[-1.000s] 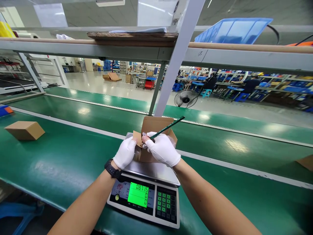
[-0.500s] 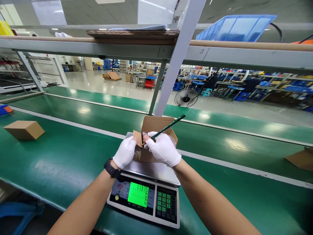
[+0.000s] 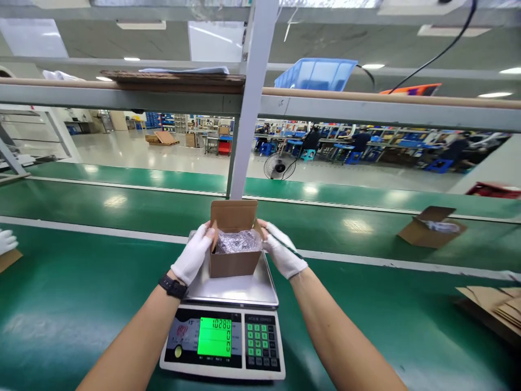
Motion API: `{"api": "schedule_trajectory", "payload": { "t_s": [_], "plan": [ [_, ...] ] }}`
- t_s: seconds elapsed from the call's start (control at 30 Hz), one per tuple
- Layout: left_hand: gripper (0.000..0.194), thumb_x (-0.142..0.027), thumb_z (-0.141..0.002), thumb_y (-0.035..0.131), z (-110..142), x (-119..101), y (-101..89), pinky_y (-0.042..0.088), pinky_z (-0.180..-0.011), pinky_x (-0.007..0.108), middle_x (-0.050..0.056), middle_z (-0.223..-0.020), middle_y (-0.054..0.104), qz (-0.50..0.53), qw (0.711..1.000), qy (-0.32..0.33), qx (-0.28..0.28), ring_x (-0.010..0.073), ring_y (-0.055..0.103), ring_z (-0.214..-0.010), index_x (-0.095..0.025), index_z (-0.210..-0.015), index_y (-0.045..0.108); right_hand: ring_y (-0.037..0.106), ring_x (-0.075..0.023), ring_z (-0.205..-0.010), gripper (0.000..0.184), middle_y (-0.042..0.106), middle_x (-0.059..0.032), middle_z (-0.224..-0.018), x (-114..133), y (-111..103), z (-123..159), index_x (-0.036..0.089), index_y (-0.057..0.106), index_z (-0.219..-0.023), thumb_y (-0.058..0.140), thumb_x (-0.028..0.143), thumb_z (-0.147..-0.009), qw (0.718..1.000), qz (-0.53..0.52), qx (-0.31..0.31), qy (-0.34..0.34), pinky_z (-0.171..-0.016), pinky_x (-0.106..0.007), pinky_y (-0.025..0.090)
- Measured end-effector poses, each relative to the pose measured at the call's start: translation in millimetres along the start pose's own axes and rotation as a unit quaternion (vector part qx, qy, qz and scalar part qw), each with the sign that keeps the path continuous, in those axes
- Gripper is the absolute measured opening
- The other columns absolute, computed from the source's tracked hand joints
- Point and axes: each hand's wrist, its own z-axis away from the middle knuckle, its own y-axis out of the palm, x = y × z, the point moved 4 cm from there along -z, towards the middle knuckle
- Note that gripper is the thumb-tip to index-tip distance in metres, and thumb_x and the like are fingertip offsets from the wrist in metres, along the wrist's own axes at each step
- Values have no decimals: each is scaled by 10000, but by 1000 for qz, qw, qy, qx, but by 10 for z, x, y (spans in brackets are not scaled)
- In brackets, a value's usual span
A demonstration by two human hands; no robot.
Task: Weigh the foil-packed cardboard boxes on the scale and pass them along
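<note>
An open cardboard box (image 3: 235, 267) stands upright on the steel pan of a digital scale (image 3: 222, 342). Inside it lies something in crinkled clear plastic wrap (image 3: 238, 241); the contents cannot be made out. My left hand (image 3: 194, 254), in a white glove with bare fingertips, pinches the box's left side flap. At the right side flap is my right hand (image 3: 281, 254), gloved alike, its fingers closed at the box edge. A dark green pencil (image 3: 285, 242) lies across that hand, held in it and pointing down to the right. The scale's green display is lit.
Another open box (image 3: 431, 233) with wrapped contents sits on the belt to the right. Flat cardboard pieces (image 3: 496, 304) lie at the right edge. Another person's gloved hand (image 3: 7, 241) touches a box at far left. A white post (image 3: 250, 108) rises behind the scale.
My hands have moved apart to the box's two sides, uncovering the wrapped contents. The pencil has swung from pointing up to lying down along my right hand. The view has turned right.
</note>
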Motion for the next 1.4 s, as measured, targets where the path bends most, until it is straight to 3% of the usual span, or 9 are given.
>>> {"api": "schedule_trajectory", "payload": {
  "t_s": [0.1,0.33,0.5,0.6,0.87,0.97,1.07,1.27,1.4],
  "plan": [
    [631,-426,-827,664,-86,-3,109,463,-1026,444,129,-1295,525,17,999,13,25,272,535,-1164,-179,-1339,390,644,-184,-922,425,667,-73,-1112,5,143,-105,191,620,-1118,718,444,-790,990,9,139,9,-818,-303,522],
    [355,-409,-918,429,-20,-47,-134,258,-1188,469,48,-1439,418,-180,974,120,63,266,382,-1332,-207,-1059,686,617,-251,-1101,292,690,-124,-1073,299,156,-116,187,521,-820,668,439,-833,974,42,196,-103,-975,-408,449],
    [526,-587,-788,699,44,-263,-80,350,-1131,510,70,-1439,414,-400,894,145,141,312,397,-1305,-238,-1179,650,550,-301,-1206,483,574,-149,-1320,397,193,-18,205,498,-891,843,429,-637,937,177,288,-82,-979,-437,457],
    [503,-551,-826,680,42,-339,1,420,-1069,499,90,-1385,470,-472,850,193,134,304,462,-1237,-216,-1199,639,588,-284,-1147,401,606,-124,-1288,456,225,-24,201,535,-847,837,378,-651,913,278,280,-104,-994,-425,450],
    [430,-485,-983,432,166,-278,32,434,-1047,491,99,-1473,355,-515,810,249,131,284,437,-1267,-225,-1296,571,551,-250,-1218,351,590,-149,-1305,422,153,-48,185,563,-969,720,457,-811,932,183,300,-91,-1019,-393,430],
    [450,-500,-969,461,196,-264,22,418,-1059,499,122,-1491,318,-538,790,256,145,304,407,-1294,-212,-1298,569,609,-219,-1114,328,659,-111,-1174,455,226,-117,191,580,-970,497,508,-956,963,151,200,-100,-952,-367,467],
    [471,-528,-928,542,162,-219,-8,397,-1084,500,104,-1501,302,-518,811,228,148,312,389,-1307,-246,-1305,568,640,-193,-939,261,682,-62,-1008,464,446,-167,199,604,-951,466,418,-983,950,243,126,-149,-870,-336,476],
    [621,-525,-839,659,95,-170,-25,340,-1141,494,77,-1519,231,-461,862,145,151,334,313,-1350,-293,-1388,486,596,-225,-963,93,651,-73,-988,479,714,-140,189,628,-990,592,234,-918,864,428,158,-214,-883,-345,434],
    [572,-552,-860,615,67,-196,-8,366,-1127,437,69,-1455,312,-462,858,143,172,291,375,-1301,-288,-1357,512,610,-200,-875,78,641,-32,-849,587,623,-226,187,624,-933,602,258,-912,914,309,232,-121,-869,-349,462]
  ]
}}
